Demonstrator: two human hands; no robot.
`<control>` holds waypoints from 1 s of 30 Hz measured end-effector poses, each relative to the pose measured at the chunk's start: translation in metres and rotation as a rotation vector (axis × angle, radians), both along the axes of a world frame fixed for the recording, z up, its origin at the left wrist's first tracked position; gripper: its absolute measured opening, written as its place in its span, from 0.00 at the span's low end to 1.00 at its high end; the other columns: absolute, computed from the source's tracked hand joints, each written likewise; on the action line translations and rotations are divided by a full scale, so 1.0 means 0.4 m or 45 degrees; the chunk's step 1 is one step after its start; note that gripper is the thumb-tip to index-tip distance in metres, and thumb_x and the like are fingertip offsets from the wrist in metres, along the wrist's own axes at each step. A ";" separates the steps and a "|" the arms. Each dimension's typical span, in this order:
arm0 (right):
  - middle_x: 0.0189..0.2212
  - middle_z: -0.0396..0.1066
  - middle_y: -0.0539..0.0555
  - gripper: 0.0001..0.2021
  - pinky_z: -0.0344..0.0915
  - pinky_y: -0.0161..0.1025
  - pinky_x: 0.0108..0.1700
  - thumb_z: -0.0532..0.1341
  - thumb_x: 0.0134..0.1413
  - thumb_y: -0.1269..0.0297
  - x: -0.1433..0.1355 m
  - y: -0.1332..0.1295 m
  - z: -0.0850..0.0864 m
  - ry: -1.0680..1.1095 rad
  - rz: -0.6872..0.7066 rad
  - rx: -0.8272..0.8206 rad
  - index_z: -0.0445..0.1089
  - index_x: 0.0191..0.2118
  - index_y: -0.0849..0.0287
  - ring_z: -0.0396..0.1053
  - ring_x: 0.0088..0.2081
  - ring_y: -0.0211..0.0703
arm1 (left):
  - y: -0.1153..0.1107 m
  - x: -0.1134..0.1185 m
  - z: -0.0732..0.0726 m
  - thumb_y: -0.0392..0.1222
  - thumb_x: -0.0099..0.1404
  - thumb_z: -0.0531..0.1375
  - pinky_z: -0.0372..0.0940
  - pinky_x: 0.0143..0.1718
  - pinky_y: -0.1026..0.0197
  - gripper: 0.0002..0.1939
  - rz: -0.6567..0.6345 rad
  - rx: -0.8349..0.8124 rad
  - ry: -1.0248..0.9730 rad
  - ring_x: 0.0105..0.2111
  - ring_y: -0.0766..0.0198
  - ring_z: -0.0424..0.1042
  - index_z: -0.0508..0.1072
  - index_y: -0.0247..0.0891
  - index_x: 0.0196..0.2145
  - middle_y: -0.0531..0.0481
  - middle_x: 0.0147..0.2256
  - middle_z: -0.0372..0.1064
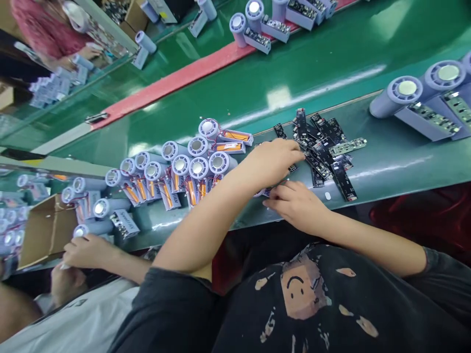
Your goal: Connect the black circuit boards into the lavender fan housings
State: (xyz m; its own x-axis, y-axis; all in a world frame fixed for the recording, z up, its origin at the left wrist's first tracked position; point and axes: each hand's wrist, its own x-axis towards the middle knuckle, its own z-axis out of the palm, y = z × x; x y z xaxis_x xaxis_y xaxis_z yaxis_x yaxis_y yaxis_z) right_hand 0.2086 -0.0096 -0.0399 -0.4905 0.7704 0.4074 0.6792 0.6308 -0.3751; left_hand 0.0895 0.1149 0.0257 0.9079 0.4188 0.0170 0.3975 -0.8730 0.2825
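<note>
My left hand [274, 163] is bent over the left edge of a loose pile of black circuit boards [324, 147], its fingers curled down. Whatever those fingers pinch is hidden. Just below it, nearer the bench edge, my right hand [296, 202] has its fingers closed at a small lavender piece [260, 192], mostly covered by the hands. One paler board [348, 147], dotted with components, lies on top of the pile's right side. Left of my hands stand several lavender mini fan bodies [198, 167] with orange battery cells [230, 147] and red wires in their open handles.
More lavender fan units with boards [406, 90] stand at the right and on the red strip [206, 61] beyond the green belt [301, 68]. A co-worker's hand [91, 252] works at left beside a cardboard box [47, 230]. Another person [47, 29] sits across.
</note>
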 end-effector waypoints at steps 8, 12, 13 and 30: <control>0.42 0.75 0.52 0.09 0.54 0.41 0.42 0.59 0.66 0.65 0.008 0.005 0.007 0.135 0.029 -0.210 0.77 0.45 0.52 0.64 0.43 0.43 | 0.081 0.038 -0.012 0.33 0.60 0.60 0.68 0.47 0.51 0.03 -0.168 -0.084 -0.078 0.41 0.56 0.75 0.74 0.39 0.30 0.50 0.31 0.73; 0.41 0.76 0.54 0.10 0.58 0.42 0.43 0.58 0.67 0.64 0.004 0.011 -0.001 0.287 0.028 -0.282 0.77 0.45 0.54 0.66 0.43 0.44 | -0.017 -0.042 0.051 0.41 0.66 0.58 0.73 0.40 0.57 0.03 0.276 -0.596 -0.953 0.35 0.63 0.77 0.70 0.40 0.35 0.52 0.32 0.71; 0.41 0.76 0.54 0.10 0.59 0.42 0.43 0.58 0.66 0.65 0.004 0.013 -0.001 0.314 0.034 -0.308 0.77 0.45 0.55 0.67 0.42 0.44 | -0.056 -0.066 0.054 0.44 0.67 0.59 0.74 0.37 0.58 0.05 0.373 -0.702 -1.172 0.32 0.64 0.76 0.69 0.41 0.35 0.54 0.30 0.71; 0.38 0.77 0.54 0.08 0.60 0.44 0.45 0.58 0.65 0.69 -0.027 -0.019 0.016 0.265 -0.009 -0.209 0.75 0.38 0.57 0.69 0.43 0.48 | -0.343 -0.198 -0.135 0.46 0.65 0.60 0.57 0.22 0.67 0.09 1.163 -1.016 -0.786 0.20 0.70 0.62 0.72 0.38 0.33 0.56 0.21 0.65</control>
State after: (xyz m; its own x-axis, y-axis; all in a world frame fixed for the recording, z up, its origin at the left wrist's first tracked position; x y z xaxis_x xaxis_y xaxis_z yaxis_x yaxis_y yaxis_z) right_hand 0.1976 -0.0170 -0.0335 -0.4036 0.8376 0.3681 0.5807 0.5454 -0.6044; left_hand 0.0103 -0.0222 -0.0284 0.2368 0.9482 -0.2117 0.3666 0.1146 0.9233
